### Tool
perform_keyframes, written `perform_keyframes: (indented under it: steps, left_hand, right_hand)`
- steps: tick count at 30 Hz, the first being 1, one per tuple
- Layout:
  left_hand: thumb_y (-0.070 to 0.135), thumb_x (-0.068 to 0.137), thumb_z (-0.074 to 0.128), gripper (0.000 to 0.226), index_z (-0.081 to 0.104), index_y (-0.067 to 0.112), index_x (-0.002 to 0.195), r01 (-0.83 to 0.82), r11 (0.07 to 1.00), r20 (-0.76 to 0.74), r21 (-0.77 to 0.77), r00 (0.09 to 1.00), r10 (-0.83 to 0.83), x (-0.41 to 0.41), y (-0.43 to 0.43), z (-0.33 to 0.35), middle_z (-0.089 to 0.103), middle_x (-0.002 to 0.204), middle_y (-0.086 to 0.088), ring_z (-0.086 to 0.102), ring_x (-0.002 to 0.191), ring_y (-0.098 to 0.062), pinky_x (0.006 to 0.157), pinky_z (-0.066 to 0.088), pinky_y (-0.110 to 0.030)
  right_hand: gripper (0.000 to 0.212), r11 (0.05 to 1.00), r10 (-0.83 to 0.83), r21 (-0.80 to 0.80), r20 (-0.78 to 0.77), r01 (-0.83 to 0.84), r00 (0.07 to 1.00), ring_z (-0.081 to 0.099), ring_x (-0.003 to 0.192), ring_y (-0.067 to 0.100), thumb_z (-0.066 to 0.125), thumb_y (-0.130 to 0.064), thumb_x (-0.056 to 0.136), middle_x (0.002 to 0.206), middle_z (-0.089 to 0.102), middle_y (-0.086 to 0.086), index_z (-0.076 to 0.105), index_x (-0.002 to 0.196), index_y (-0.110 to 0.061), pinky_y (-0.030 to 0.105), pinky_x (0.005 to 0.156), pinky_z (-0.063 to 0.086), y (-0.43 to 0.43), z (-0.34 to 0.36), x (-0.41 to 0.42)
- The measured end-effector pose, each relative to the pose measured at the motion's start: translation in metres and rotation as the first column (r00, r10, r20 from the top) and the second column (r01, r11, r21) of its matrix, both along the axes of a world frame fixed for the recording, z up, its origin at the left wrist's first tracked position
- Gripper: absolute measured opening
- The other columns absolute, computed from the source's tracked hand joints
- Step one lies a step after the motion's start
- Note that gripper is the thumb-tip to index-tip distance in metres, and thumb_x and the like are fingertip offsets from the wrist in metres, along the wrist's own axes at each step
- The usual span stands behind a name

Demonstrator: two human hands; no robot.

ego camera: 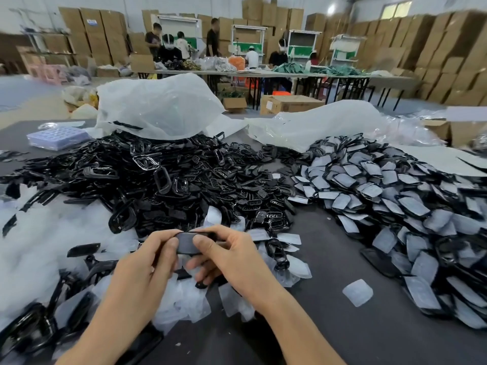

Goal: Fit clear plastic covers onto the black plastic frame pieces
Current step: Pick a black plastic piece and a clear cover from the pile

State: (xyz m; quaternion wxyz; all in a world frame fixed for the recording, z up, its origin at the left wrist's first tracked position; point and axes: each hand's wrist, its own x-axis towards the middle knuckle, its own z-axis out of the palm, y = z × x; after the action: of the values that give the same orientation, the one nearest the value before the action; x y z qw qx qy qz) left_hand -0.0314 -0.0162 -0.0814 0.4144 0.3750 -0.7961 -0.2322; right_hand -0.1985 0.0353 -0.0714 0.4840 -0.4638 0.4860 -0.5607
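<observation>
Both my hands hold one black frame piece [187, 243] low in the middle of the view, above the dark table. My left hand [147, 262] pinches its left end with thumb and fingers. Its right end is pinched by my right hand [224, 255], thumb pressed on the front face. Whether a clear cover sits on the piece I cannot tell. A big heap of black frame pieces [168, 180] lies just behind my hands. Loose clear covers [184, 299] lie under and around my wrists.
A pile of pieces with pale film faces [382, 196] fills the right side. One single clear cover [357, 292] lies alone on the dark table [329, 259]. White plastic bags [158, 106] stand behind the heaps. A blue tray [58, 137] sits far left. People work at distant tables.
</observation>
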Motion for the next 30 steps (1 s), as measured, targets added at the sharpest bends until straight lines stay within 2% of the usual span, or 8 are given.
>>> perform_keyframes:
  steps: [4, 7, 10, 15, 20, 24, 27, 30]
  left_hand:
    - [0.039, 0.097, 0.041, 0.027, 0.054, 0.059, 0.11, 0.064, 0.997, 0.013, -0.037, 0.998, -0.063, 0.001, 0.001, 0.001, 0.066, 0.076, 0.016, 0.064, 0.068, -0.005, 0.06, 0.044, -0.011]
    - [0.038, 0.098, 0.039, 0.032, 0.049, 0.064, 0.114, 0.029, 0.999, 0.019, -0.042, 0.999, -0.028, 0.006, 0.0, 0.001, 0.067, 0.08, 0.016, 0.063, 0.064, -0.005, 0.055, 0.045, -0.014]
    - [0.04, 0.097, 0.038, 0.029, 0.051, 0.058, 0.115, -0.016, 0.999, 0.087, -0.033, 0.996, 0.019, 0.005, 0.001, 0.0, 0.065, 0.078, 0.021, 0.061, 0.058, -0.004, 0.052, 0.047, -0.026]
    - [0.045, 0.094, 0.036, 0.036, 0.06, 0.044, 0.122, -0.048, 0.997, 0.212, -0.066, 0.975, 0.061, -0.002, 0.003, -0.003, 0.065, 0.064, 0.015, 0.062, 0.057, -0.002, 0.054, 0.05, -0.027]
    - [0.062, 0.097, 0.036, 0.05, 0.066, 0.029, 0.118, 0.15, 0.944, 0.331, -0.295, 0.942, -0.046, -0.011, 0.006, -0.005, 0.063, 0.088, 0.024, 0.052, 0.087, 0.006, 0.081, 0.041, -0.016]
    - [0.072, 0.078, 0.052, 0.061, 0.067, 0.033, 0.123, 0.365, 0.836, 0.542, -0.41, 0.834, -0.099, -0.023, 0.018, -0.02, 0.066, 0.121, 0.008, 0.05, 0.115, -0.009, 0.099, 0.036, -0.031]
    - [0.064, 0.081, 0.047, 0.056, 0.076, 0.028, 0.112, 0.274, 0.871, 0.602, -0.408, 0.798, 0.031, -0.023, 0.012, -0.022, 0.068, 0.125, -0.006, 0.063, 0.117, -0.026, 0.103, 0.038, -0.043]
    - [0.067, 0.093, 0.027, 0.064, 0.075, 0.028, 0.111, 0.027, 0.943, 0.618, -0.333, 0.761, 0.196, -0.007, -0.006, -0.01, 0.066, 0.126, -0.008, 0.067, 0.109, -0.033, 0.094, 0.052, -0.048]
  right_hand:
    - [0.015, 0.998, -0.061, -0.022, 0.016, 0.062, 0.998, 0.065, 0.053, 0.014, 0.062, -0.023, 0.102, 0.079, 0.077, 0.009, 0.071, 0.111, -0.016, 0.021, 0.049, 0.051, 0.006, 0.003, -0.012]
    - [0.014, 0.937, -0.322, -0.061, 0.222, 0.343, 0.92, 0.066, 0.054, 0.012, 0.062, -0.021, 0.101, 0.08, 0.077, 0.01, 0.07, 0.11, -0.015, 0.02, 0.05, 0.052, 0.008, 0.026, -0.057]
    - [0.03, 0.722, -0.607, -0.121, 0.362, 0.681, 0.707, 0.068, 0.059, 0.01, 0.061, -0.02, 0.101, 0.078, 0.077, 0.006, 0.062, 0.129, -0.009, 0.02, 0.053, 0.054, 0.012, 0.066, -0.138]
    - [0.083, 0.353, -0.893, -0.045, 0.283, 0.935, 0.351, 0.066, 0.051, 0.007, 0.06, -0.02, 0.102, 0.082, 0.069, 0.01, 0.003, 0.163, -0.018, 0.021, 0.054, 0.054, 0.029, 0.08, -0.22]
    - [0.066, 0.567, -0.822, -0.113, -0.008, 0.816, 0.57, 0.07, 0.061, 0.012, 0.051, -0.014, 0.101, 0.096, 0.077, 0.003, 0.022, 0.159, -0.03, 0.021, 0.056, 0.056, 0.029, 0.03, -0.164]
    - [0.053, 0.797, -0.602, -0.18, -0.295, 0.576, 0.741, 0.069, 0.075, 0.0, 0.052, -0.025, 0.103, 0.101, 0.075, -0.016, 0.035, 0.151, -0.04, 0.017, 0.063, 0.054, 0.011, 0.003, -0.086]
    - [0.052, 0.887, -0.451, -0.247, -0.652, 0.391, 0.61, 0.052, 0.114, -0.005, 0.048, -0.033, 0.105, 0.137, 0.059, -0.014, 0.033, 0.155, -0.034, 0.013, 0.096, 0.041, -0.009, -0.013, -0.043]
    - [0.053, 0.93, -0.296, -0.169, -0.872, 0.328, 0.39, 0.028, 0.147, 0.013, 0.038, -0.043, 0.107, 0.16, 0.036, -0.004, 0.032, 0.157, -0.028, 0.033, 0.123, 0.02, -0.018, -0.027, -0.025]
